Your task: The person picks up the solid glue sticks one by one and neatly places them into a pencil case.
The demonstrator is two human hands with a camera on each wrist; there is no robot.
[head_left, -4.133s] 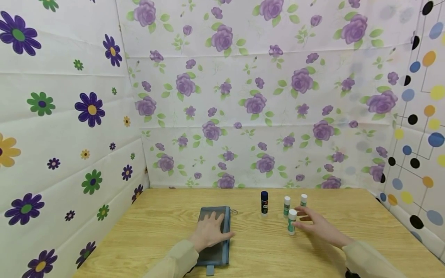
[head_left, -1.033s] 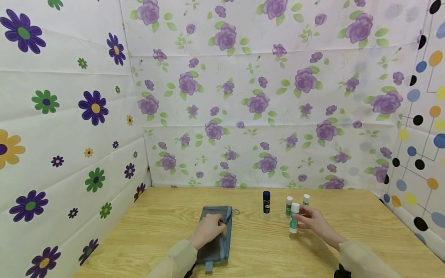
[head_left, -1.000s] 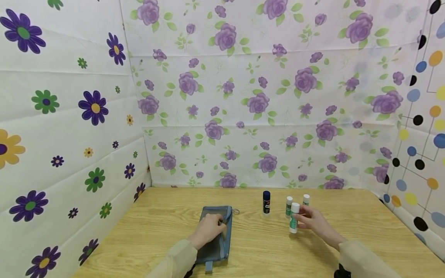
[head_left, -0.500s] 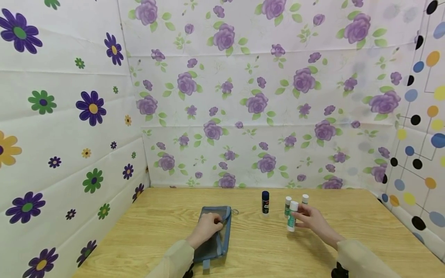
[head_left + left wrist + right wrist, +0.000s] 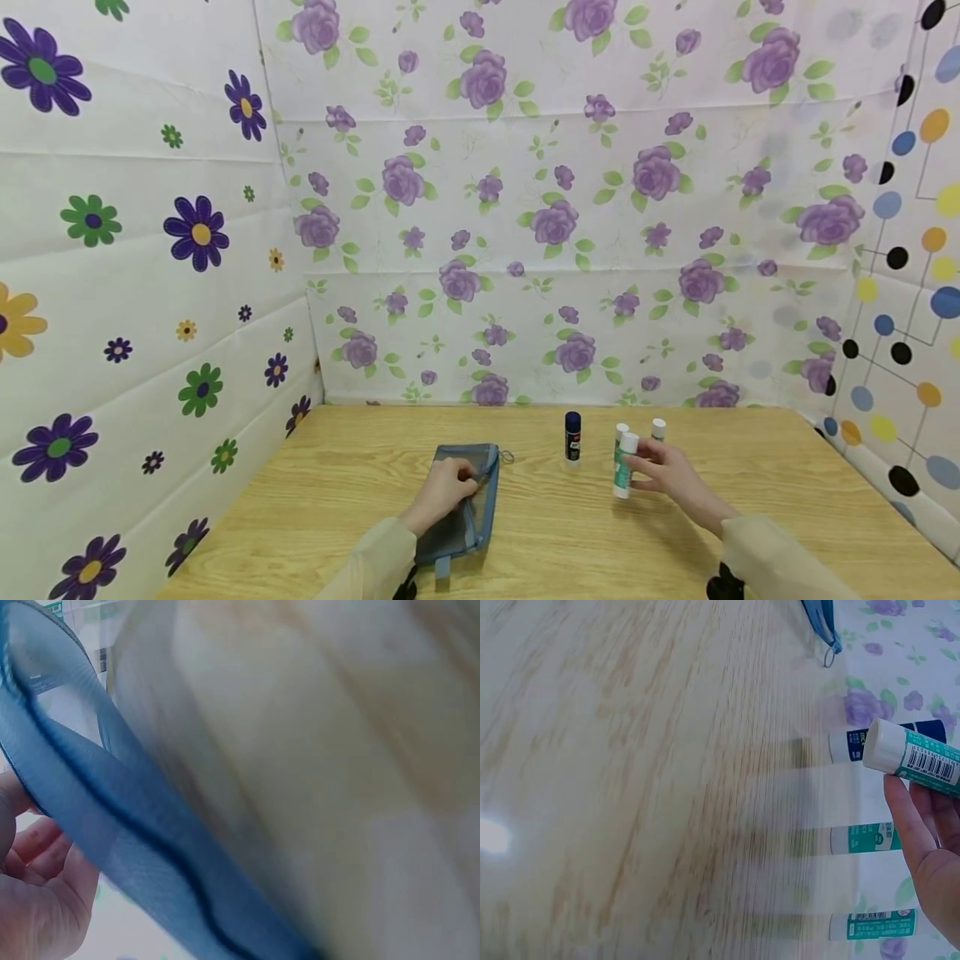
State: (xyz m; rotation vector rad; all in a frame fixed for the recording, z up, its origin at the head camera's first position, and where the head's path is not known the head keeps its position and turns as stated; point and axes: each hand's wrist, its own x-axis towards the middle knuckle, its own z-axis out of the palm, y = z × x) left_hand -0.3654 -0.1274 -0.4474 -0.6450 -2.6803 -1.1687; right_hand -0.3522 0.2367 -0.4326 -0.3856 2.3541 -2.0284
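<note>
In the head view my left hand point(image 5: 438, 490) pinches the upper edge of a blue-grey mesh zip pouch point(image 5: 448, 540), whose mouth gapes on the right side. The left wrist view has the raised blue edge point(image 5: 135, 810) large, with the fingers point(image 5: 49, 859) at its left. My right hand point(image 5: 675, 479) grips a white-capped green glue stick point(image 5: 623, 471), slightly tilted and lifted off the table in the right wrist view. Behind it stand two similar glue sticks point(image 5: 862, 838) point(image 5: 874, 925), partly hidden in the head view. A navy-capped glue stick point(image 5: 572, 437) stands upright left of them.
All of this is on a wood-grain table point(image 5: 360, 450), with flowered cloth point(image 5: 480, 333) hanging behind its back edge. A small loop point(image 5: 507, 457) sticks out from the pouch's far right corner. Dotted cloth point(image 5: 900, 400) hangs on the right.
My left hand has gone from lying spread on the pouch to pinching its edge and lifting it, so the mouth gapes. My right hand has taken hold of the front glue stick and shifted it slightly left.
</note>
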